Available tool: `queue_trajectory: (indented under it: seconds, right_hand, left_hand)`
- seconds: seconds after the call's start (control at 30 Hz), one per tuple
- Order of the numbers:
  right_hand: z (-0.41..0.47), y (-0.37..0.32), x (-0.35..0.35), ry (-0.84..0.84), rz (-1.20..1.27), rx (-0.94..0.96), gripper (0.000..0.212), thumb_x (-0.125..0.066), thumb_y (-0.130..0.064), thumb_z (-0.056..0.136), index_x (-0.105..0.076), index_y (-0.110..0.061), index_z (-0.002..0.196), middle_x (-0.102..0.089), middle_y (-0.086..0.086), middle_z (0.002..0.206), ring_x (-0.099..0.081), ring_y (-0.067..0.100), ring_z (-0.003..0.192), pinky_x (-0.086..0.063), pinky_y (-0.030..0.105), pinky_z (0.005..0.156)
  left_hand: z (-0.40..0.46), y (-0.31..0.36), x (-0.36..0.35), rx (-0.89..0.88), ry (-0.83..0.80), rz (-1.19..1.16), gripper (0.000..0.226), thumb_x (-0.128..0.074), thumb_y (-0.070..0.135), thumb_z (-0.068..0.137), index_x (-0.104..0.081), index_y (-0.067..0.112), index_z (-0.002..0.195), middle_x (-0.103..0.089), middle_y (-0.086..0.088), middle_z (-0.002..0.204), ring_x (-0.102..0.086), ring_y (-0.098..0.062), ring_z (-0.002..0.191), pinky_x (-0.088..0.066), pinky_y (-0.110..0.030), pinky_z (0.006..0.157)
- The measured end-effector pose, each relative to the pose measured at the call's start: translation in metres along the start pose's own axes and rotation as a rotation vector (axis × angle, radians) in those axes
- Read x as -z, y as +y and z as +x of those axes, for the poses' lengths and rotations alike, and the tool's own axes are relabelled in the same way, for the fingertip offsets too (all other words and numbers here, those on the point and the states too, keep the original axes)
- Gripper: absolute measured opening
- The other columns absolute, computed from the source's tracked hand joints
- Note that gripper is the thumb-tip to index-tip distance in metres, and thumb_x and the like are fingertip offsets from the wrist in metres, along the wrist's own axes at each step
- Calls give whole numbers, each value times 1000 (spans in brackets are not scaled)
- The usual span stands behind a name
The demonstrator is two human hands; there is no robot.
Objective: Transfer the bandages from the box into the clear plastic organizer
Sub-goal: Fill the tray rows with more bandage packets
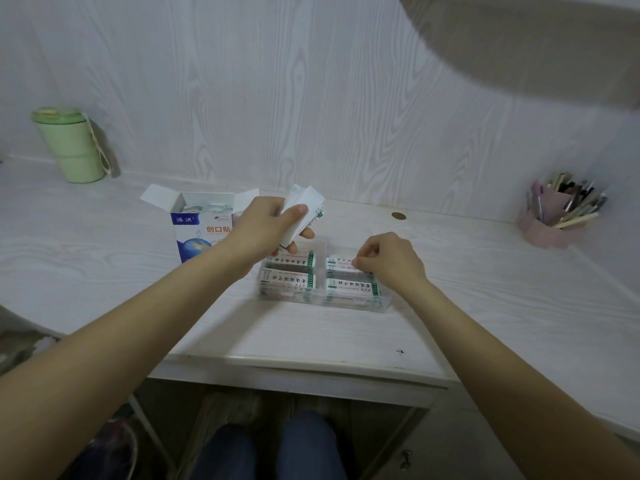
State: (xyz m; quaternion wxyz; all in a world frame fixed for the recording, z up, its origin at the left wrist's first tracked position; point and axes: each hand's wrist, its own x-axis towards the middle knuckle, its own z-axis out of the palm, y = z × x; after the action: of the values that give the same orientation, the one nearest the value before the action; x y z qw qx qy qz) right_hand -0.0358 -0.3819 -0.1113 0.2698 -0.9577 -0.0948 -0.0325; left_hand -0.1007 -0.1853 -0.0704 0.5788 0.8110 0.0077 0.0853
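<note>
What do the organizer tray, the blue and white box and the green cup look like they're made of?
Clear rectangular organizer tray: likely rigid glossy plastic, since the bandages show through its walls. Blue and white bandage box: printed cardboard with folded flaps. Pale green lidded cup: matte, probably plastic.
</note>
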Motion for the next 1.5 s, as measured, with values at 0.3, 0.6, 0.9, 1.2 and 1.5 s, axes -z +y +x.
queue_trajectory:
  seconds: [0.3, 0.6, 0.9, 1.2, 1.5]
  right_hand:
    - [3, -2, 0, -95, 21, 2, 7, -72, -18, 80, -70, -25, 78, -64, -11, 79, -57, 8, 82, -47, 28, 70]
    - [13, -4, 6, -194, 74, -33, 7, -76, -11, 76, -75, -17, 79, -70, 0, 82, -61, 14, 88, -52, 33, 80]
    - [-2, -25, 35, -146, 522, -16, 20, -64, -32, 88, -72, -17, 100, -67, -5, 92, -49, 7, 67, -36, 17, 55]
    - [-12, -45, 30, -66, 751, 57, 20, -77, -13, 77, -72, -5, 94, -68, -5, 70, -57, 1, 53, -37, 16, 46]
    - [-2, -40, 25, 39, 730, 37, 7, -71, -14, 84, -71, -16, 78, -69, -3, 72, -67, 7, 56, -38, 14, 44]
  left_hand:
    - [-1, 0, 0, 12, -15, -6, 20, -44, 26, 100, -57, 13, 108, -71, 2, 83, -54, -3, 45, -35, -14, 39]
    - [-2, -1, -2, 35, -34, -7, 20, -45, 26, 99, -58, 13, 106, -71, 3, 81, -54, -3, 45, -37, -16, 41]
    - [-1, -1, -4, 48, -46, -30, 15, -52, 26, 96, -59, 15, 105, -71, 2, 83, -54, -6, 48, -38, -17, 43]
    - [-3, -2, -8, 13, -42, -54, 21, -67, 30, 86, -66, 16, 102, -63, 4, 74, -57, -3, 51, -37, -14, 41]
    - [3, -5, -4, -16, -13, -73, 22, -63, 25, 88, -64, 10, 105, -65, 0, 77, -58, -3, 48, -40, -16, 41]
